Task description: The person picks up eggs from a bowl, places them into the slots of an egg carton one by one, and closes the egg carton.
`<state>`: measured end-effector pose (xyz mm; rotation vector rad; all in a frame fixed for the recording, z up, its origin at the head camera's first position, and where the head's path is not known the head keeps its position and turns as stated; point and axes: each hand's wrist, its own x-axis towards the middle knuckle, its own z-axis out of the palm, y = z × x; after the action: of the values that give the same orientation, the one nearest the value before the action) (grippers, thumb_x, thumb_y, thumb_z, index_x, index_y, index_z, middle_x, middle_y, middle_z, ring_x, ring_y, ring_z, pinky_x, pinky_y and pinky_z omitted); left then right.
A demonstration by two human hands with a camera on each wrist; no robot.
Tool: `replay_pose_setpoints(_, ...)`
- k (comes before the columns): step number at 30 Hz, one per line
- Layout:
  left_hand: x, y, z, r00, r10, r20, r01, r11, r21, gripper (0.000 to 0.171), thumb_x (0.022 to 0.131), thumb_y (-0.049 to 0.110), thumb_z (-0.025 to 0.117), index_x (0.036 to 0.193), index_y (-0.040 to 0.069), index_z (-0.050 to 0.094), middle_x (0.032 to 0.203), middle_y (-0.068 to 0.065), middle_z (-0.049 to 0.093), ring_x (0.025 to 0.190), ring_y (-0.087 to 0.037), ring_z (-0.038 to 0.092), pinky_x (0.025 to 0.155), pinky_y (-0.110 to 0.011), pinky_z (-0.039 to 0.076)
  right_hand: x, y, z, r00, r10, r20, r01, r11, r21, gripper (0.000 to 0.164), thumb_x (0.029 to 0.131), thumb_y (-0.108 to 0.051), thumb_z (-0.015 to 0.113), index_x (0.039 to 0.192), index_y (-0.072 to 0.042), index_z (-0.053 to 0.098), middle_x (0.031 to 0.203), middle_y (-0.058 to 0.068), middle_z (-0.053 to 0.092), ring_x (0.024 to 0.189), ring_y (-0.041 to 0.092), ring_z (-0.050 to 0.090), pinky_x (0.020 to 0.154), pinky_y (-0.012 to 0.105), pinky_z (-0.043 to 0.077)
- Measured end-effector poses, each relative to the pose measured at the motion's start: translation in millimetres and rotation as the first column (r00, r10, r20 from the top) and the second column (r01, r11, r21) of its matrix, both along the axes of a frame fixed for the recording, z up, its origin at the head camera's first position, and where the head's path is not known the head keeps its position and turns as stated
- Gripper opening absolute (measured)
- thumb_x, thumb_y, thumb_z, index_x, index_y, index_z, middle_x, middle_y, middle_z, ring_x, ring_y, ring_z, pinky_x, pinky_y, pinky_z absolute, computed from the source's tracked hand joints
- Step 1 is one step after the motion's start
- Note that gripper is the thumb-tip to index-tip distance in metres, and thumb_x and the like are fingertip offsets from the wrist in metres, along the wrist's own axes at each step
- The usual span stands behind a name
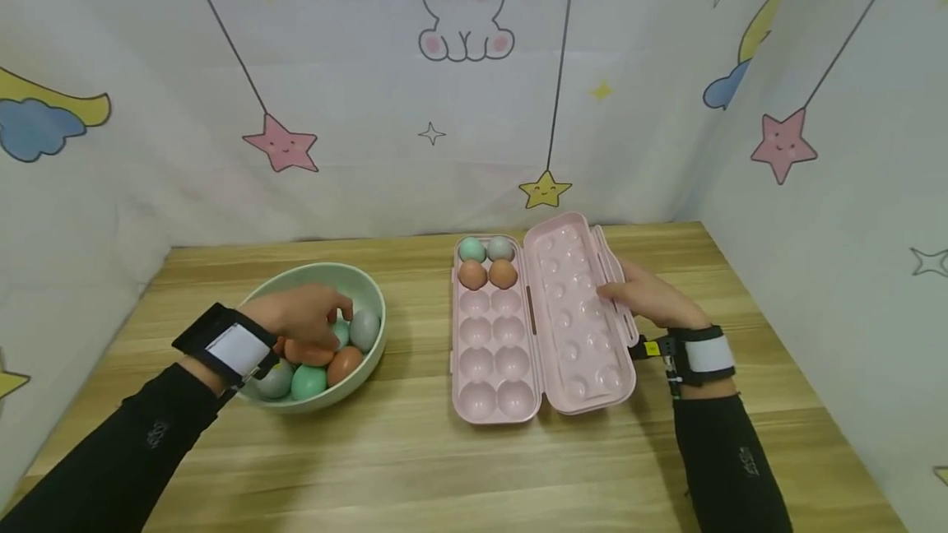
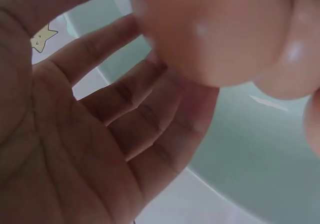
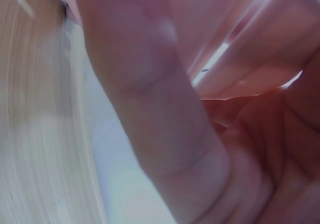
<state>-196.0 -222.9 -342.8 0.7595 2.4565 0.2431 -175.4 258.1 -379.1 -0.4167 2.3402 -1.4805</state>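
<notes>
Left hand (image 1: 305, 315), fingers apart, touches a brown egg (image 2: 215, 33) inside the green bowl (image 1: 346, 278); right hand (image 1: 655, 294) clamps the pink egg-carton lid (image 1: 581, 311).

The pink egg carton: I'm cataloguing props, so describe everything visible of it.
The pink egg carton looks like glossy plastic and lies open on the wood-grain table. Its base has twelve cups, six rows of two; a green egg, a grey egg and two brown eggs fill the far two rows. Its lid, joined along the right side, shows rounded moulding and a narrow outer flap; the right hand holds its outer edge.
</notes>
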Motion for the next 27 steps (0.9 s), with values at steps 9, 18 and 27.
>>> replay_pose_setpoints(9, 8.4, -10, -1.7, 0.998, 0.042, 0.049, -0.043, 0.999, 0.024, 0.026, 0.076, 0.012, 0.066, 0.102, 0.01, 0.064, 0.089, -0.007, 0.056, 0.057, -0.013, 0.048, 0.052, -0.027, 0.04, -2.3, -1, 0.7, 1.0, -0.003, -0.013, 0.003, 1.0, 0.012, 0.067, 0.098, -0.002, 0.042, 0.154, 0.002, 0.005, 0.135, 0.036, 0.039, 0.102, 0.038, 0.06, 0.078, 0.044, 0.055)
replay_pose_setpoints(18, 11.7, -16, -9.4, 0.999, -0.009, 0.032, 0.007, 0.998, 0.068, 0.027, 0.072, 0.004, 0.073, 0.096, 0.012, 0.062, 0.077, 0.0, 0.054, 0.063, -0.013, 0.05, 0.057, -0.028, 0.041, -2.2, -1, -1.0, 1.0, -0.007, -0.011, 0.007, 1.0, 0.014, 0.067, 0.098, -0.002, 0.043, 0.154, 0.002, 0.005, 0.134, 0.036, 0.041, 0.099, 0.037, 0.061, 0.075, 0.045, 0.056)
replay_pose_setpoints(27, 3.1, -10, -3.8, 0.998, -0.022, -0.057, 0.026, 0.996, 0.084, 0.025, 0.079, 0.01, 0.069, 0.103, 0.007, 0.067, 0.076, -0.001, 0.051, 0.065, -0.016, 0.045, 0.058, -0.029, 0.038, -0.3, 0, -1.1, 1.0, -0.01, -0.001, 0.01, 1.0, 0.004, 0.068, 0.098, -0.001, 0.042, 0.154, 0.003, 0.004, 0.134, 0.037, 0.039, 0.099, 0.037, 0.061, 0.075, 0.045, 0.056)
